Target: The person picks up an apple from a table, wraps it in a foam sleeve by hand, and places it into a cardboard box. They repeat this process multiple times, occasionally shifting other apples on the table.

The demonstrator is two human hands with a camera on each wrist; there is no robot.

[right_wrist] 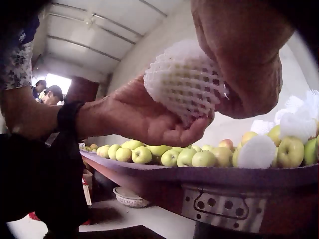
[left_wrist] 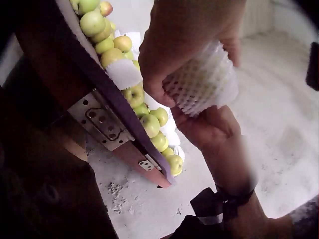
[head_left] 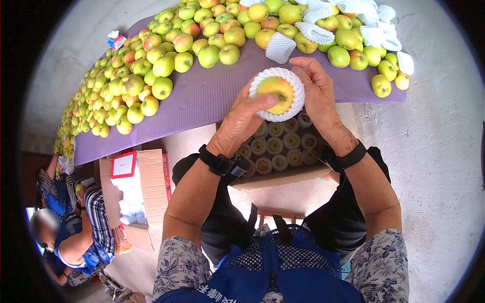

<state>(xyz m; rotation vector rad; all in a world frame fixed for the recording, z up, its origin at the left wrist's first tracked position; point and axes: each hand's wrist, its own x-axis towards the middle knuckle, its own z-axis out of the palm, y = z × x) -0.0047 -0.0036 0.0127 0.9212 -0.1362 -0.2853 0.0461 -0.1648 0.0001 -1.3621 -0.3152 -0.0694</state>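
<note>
A yellow-green apple with a faint red blush (head_left: 278,93) sits inside a white foam net (head_left: 298,100). My left hand (head_left: 241,117) grips the netted apple from the left, its thumb lying across the exposed top near the stem. On the other side, my right hand (head_left: 319,93) pinches the net's edge with thumb and fingers. In the right wrist view the net (right_wrist: 182,82) is stretched around the apple, with the left palm (right_wrist: 149,117) beneath it. Both hands hold the apple in front of the table edge, over an open carton (head_left: 273,182).
Many loose apples (head_left: 134,86) cover the purple-matted table (head_left: 212,96). Spare foam nets (head_left: 280,48) lie among them at the back and right. The carton holds rows of netted apples (head_left: 275,145). Another carton (head_left: 154,187) with white material stands left, near a seated person (head_left: 76,237).
</note>
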